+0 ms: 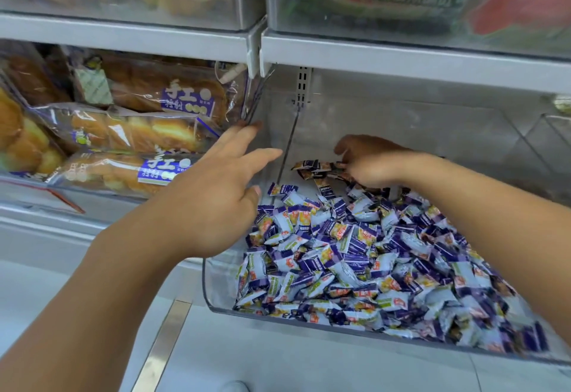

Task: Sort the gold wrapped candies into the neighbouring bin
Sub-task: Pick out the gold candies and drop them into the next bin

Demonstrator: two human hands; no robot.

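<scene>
Pinching a small bunch of gold wrapped candies (321, 169) at the back of the clear bin (216, 283), right of centre in the frame, the right hand (370, 162) has its fingers curled round the dark-and-gold wrappers. Left hand (216, 193), centre frame: fingers straight and spread, holding nothing, fingertips by the bin's left wall and the divider beside the bread packets (139, 119) at left. Blue and white candies (355, 255) fill the lower right of the bin in a deep heap. Judged progress: early to middle; one gathered bunch is in hand but not yet moved across, and whether more gold pieces lie buried in the heap cannot be told
</scene>
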